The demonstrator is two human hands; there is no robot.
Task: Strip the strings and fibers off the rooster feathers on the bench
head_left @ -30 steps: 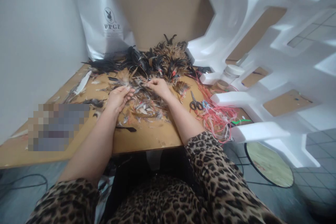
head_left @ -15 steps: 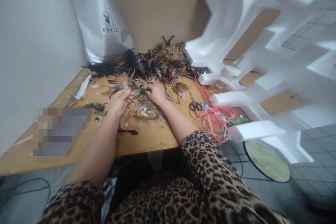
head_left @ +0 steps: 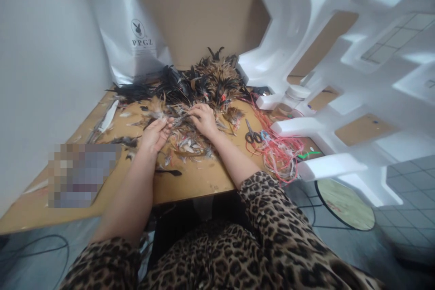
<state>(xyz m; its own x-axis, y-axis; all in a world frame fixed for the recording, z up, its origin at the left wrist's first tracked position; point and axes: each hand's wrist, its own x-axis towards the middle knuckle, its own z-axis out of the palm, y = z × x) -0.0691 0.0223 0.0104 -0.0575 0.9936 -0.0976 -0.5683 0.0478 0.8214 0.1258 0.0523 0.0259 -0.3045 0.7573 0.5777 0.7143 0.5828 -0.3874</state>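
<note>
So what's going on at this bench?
A person is handling feathers with both bare hands. The left hand pinches a tuft of brown feathers in its fingers; the right hand is at the loose feathers beside it, though whether it grips any is unclear. Dark and brown feather bundles lie at the back of the table. Scissors lie to the right, unheld, next to tangled pink and white strands.
</note>
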